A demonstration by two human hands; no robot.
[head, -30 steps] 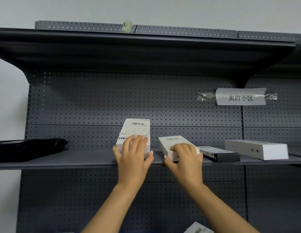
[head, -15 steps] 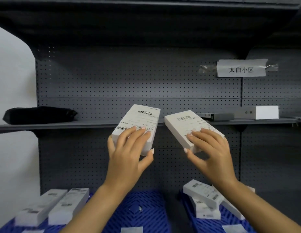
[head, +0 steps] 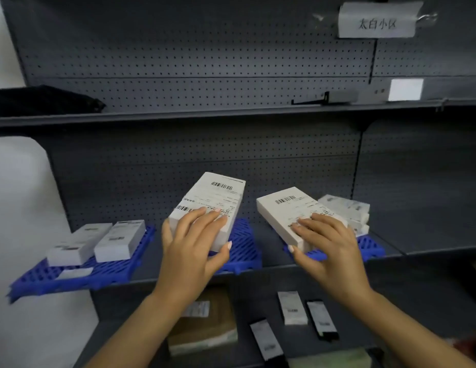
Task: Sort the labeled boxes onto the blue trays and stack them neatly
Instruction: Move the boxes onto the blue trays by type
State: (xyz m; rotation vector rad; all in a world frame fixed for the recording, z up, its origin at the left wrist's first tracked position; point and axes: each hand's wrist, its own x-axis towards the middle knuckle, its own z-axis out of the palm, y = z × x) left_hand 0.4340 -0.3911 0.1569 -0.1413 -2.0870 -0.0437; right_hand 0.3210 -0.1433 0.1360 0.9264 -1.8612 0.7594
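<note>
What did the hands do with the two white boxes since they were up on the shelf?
Both hands lifted the boxes off the upper shelf and brought them down toward the blue trays. The left hand keeps gripping the left box, the right hand the right box. The black bag stayed on the upper shelf.

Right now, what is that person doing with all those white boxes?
A person is sorting boxes on a grey shelf. The left hand holds one white labeled box, and the right hand holds another white box. Both are above the blue trays, not set down yet. Two boxes already lie side by side on the left tray, and a small stack sits on the right one.
</note>
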